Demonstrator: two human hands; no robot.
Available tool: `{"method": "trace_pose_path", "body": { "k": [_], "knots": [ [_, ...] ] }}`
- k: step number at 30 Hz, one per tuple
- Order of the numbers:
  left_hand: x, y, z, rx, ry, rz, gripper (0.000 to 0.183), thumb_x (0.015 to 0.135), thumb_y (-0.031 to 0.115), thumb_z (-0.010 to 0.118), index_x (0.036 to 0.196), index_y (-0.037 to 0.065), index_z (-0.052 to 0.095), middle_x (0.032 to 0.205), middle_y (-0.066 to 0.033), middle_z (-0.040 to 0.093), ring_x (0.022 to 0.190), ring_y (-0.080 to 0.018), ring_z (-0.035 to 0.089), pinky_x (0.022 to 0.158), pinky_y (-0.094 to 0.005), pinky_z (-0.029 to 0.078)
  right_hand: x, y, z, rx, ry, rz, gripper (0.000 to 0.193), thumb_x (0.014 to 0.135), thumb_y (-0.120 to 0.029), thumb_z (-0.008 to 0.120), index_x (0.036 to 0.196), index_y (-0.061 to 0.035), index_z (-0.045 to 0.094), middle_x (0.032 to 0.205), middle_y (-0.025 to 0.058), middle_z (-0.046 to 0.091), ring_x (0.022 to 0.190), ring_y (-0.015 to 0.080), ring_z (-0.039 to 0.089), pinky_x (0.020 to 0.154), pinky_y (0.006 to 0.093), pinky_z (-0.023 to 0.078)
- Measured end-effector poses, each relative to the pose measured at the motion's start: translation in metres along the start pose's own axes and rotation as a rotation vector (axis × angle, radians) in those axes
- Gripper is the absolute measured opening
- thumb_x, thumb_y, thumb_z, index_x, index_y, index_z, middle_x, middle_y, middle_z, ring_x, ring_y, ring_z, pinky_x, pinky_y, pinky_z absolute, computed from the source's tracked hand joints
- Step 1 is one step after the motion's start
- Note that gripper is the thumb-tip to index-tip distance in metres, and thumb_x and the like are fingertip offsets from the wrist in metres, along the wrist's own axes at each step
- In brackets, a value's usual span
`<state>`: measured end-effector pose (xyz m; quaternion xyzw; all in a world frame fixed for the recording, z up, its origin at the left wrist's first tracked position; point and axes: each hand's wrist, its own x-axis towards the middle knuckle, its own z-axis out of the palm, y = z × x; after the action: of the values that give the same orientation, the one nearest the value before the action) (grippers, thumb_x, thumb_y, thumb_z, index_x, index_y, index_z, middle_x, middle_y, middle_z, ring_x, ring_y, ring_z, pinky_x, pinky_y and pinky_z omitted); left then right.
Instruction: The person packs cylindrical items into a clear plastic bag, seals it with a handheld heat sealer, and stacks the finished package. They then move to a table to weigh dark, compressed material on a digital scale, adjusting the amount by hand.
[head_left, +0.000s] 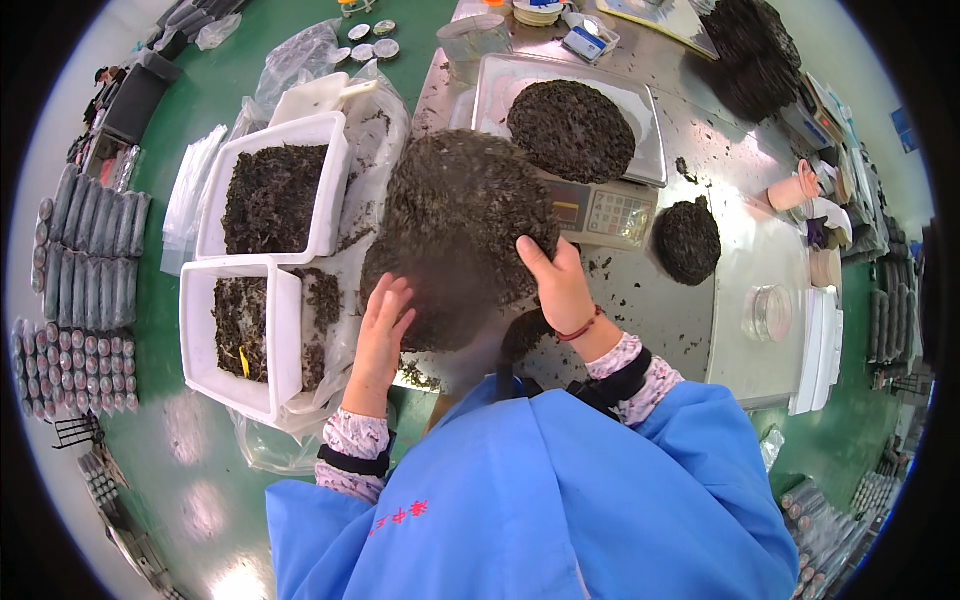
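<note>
A large, dark, round cake of what looks like dried seaweed [470, 190] is tilted up in front of me. My right hand [563, 290] grips its right edge, thumb on top and fingers behind. My left hand [382, 328] has its fingers apart beside the cake's lower left; whether they touch it I cannot tell. The dark area below the cake is blurred. Just beyond my right hand, another round seaweed cake [570, 130] lies on a metal tray [640, 110] on a digital scale [615, 215].
Two white tubs [325, 215] [285, 330] of loose seaweed stand at left on plastic sheeting. A smaller dark cake [688, 243] lies right of the scale. Stacked dark cakes [750, 60] stand at the far right. Crumbs dot the metal table [680, 320]. A clear round container [768, 313] sits farther right.
</note>
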<state>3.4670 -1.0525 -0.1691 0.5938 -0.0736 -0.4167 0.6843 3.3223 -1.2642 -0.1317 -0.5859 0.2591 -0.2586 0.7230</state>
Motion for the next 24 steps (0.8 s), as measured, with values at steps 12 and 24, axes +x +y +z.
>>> {"method": "trace_pose_path", "body": {
  "k": [12, 24],
  "knots": [
    [0.003, 0.045, 0.035, 0.01, -0.045, -0.047, 0.026, 0.088, 0.007, 0.065, 0.112, -0.002, 0.062, 0.104, -0.0082, 0.067, 0.09, -0.0155, 0.065, 0.08, -0.0288, 0.053, -0.007, -0.002, -0.037, 0.112, -0.395, 0.202, 0.04, 0.091, -0.015, 0.064, 0.125, 0.003, 0.053, 0.121, 0.0067, 0.06, 0.105, 0.0152, 0.057, 0.092, 0.0317, 0.047],
    [-0.012, 0.011, 0.078, 0.237, -0.107, 0.02, 0.032, 0.081, -0.001, 0.069, 0.112, -0.006, 0.06, 0.105, -0.0091, 0.066, 0.089, -0.0155, 0.063, 0.082, -0.0298, 0.052, -0.003, 0.016, -0.041, -0.915, -0.08, -0.453, 0.019, 0.086, -0.014, 0.065, 0.097, -0.0011, 0.057, 0.074, 0.0179, 0.061, 0.064, 0.0354, 0.06, 0.057, 0.0385, 0.047]
  ]
}}
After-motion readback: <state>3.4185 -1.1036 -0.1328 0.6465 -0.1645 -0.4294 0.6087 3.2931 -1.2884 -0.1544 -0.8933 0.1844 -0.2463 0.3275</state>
